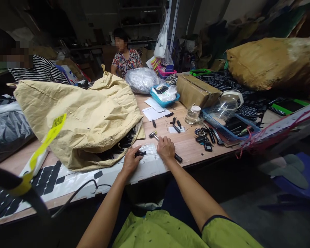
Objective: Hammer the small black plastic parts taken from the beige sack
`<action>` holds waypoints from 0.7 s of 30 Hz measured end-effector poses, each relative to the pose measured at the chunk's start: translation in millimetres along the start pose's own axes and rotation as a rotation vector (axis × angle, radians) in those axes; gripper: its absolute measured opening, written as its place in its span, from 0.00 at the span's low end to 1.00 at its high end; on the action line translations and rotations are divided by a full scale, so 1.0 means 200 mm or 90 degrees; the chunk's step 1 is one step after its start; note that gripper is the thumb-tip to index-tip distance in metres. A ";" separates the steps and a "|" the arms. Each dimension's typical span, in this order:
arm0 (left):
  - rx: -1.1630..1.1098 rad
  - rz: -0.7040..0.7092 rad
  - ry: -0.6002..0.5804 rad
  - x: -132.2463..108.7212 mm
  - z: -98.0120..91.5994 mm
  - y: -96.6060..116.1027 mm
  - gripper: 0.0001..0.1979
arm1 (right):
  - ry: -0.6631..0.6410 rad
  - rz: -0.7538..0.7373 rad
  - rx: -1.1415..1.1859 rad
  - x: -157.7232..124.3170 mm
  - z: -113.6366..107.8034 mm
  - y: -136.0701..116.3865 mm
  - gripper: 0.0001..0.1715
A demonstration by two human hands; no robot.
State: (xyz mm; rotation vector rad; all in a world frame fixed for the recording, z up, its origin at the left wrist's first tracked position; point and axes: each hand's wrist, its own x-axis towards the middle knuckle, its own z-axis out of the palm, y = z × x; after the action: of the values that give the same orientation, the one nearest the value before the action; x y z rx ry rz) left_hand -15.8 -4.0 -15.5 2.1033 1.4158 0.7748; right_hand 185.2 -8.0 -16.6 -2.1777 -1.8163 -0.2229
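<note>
My right hand (166,148) is wrapped round a small hammer (153,134); its metal head points away from me and its dark handle end sticks out behind my palm. Close by on the left, my left hand (131,160) pinches a small black piece (141,153) of a kind I cannot make out, low over a clear plastic-covered white sheet (152,162) at the table edge. Just beyond my left hand, the mouth of a large beige sack (93,117) lies open, with dark pieces (121,144) showing inside.
Loose black pieces (175,127) lie ahead, with keys (201,132), a lidded jar (193,115) and a blue basket (232,127) to the right. Behind stand a cardboard box (196,91) and a blue tray (165,98). Two people (126,58) sit across. A yellow-tagged dark bar (23,186) rises at left.
</note>
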 end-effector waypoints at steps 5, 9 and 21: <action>0.010 -0.025 0.081 -0.05 -0.03 -0.04 0.21 | -0.009 0.002 -0.009 0.00 0.00 0.00 0.17; 0.037 -0.071 0.110 -0.05 -0.02 -0.04 0.10 | -0.008 0.004 -0.013 0.00 0.00 0.00 0.17; 0.062 -0.082 0.079 -0.03 0.00 0.02 0.07 | -0.059 0.033 0.088 0.03 -0.05 0.07 0.20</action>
State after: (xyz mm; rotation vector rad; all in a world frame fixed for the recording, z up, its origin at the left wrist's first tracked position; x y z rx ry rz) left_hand -14.9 -11.7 -14.6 2.0418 1.6690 0.8124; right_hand 200.7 -7.2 -7.4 -2.1676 -1.7637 0.0156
